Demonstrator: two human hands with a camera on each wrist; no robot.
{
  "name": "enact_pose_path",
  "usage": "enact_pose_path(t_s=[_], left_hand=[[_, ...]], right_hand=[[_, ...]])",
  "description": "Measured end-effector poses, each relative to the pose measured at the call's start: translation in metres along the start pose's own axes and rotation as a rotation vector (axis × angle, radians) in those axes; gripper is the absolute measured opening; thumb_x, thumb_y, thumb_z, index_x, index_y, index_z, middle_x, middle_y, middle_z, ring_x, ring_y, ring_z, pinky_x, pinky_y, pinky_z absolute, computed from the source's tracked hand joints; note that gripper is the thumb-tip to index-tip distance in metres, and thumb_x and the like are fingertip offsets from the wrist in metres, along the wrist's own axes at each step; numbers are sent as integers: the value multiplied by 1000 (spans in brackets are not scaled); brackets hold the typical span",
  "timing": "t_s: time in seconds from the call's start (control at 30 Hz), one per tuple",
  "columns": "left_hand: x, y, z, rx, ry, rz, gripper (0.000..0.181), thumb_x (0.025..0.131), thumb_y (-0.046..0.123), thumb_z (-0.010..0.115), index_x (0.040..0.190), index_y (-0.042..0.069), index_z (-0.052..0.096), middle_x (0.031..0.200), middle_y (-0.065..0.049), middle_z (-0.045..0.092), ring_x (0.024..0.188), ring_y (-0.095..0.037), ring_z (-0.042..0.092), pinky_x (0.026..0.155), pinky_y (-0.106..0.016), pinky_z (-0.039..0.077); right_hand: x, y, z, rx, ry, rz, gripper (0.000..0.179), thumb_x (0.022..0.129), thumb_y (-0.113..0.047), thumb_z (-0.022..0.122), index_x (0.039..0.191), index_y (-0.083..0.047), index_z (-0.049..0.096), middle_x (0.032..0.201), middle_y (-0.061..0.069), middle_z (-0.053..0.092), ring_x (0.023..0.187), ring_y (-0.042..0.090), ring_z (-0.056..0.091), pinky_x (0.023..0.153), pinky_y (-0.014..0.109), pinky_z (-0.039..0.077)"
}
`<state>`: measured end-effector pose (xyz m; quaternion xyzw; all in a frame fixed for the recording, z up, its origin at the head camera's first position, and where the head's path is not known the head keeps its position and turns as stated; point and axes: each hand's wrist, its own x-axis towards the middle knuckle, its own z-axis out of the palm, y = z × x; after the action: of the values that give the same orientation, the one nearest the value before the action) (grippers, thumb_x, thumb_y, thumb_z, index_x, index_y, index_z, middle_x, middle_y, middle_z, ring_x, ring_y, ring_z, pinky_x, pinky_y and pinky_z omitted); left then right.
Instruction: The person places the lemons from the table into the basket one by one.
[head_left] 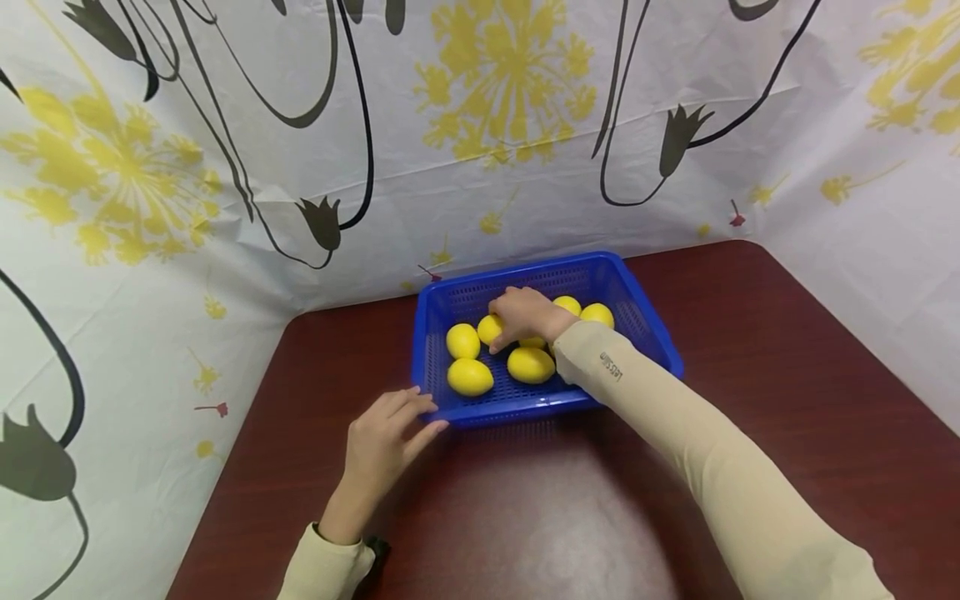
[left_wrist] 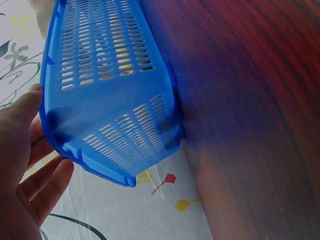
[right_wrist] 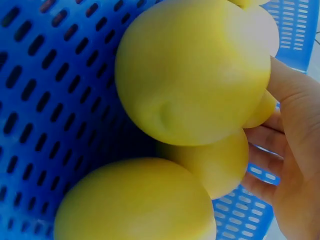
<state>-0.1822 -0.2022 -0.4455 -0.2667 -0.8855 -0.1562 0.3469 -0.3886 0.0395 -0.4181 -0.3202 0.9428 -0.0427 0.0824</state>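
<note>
A blue plastic basket (head_left: pixel 542 403) holds several yellow lemons. My right hand (head_left: pixel 525 315) reaches down into it, thumb and fingers around a lemon (head_left: pixel 489 330) left of the middle. The right wrist view shows that hand (right_wrist: pixel 295 145) at the right edge, behind a large lemon (right_wrist: pixel 192 75) close to the camera; part of its grip is hidden. At the basket's front left corner, my left hand (head_left: pixel 386 437) holds the rim between thumb and fingers. In the left wrist view, this hand's thumb (left_wrist: pixel 27 105) lies against the rim, fingertips at the corner.
The basket stands on a dark red wooden table (head_left: pixel 337 358), toward its back edge. Behind and beside the table hangs a white patterned cloth (head_left: pixel 420 217). Other lemons (head_left: pixel 470 377) lie around the right hand, some hidden under the forearm (head_left: pixel 690 433).
</note>
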Motion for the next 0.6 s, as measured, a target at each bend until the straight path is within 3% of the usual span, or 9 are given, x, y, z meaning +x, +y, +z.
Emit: enact_pose_path(t_s=[0.6], left_hand=[[0, 1, 0, -10, 7, 3, 28, 75, 37, 84, 92, 17, 74, 98, -1, 76, 97, -20, 72, 79, -38, 61]], right_hand=[[0, 0, 0, -5, -30, -17, 66, 80, -58, 75, 128, -14, 64, 117, 6, 69, 104, 26, 59, 94, 43, 49]])
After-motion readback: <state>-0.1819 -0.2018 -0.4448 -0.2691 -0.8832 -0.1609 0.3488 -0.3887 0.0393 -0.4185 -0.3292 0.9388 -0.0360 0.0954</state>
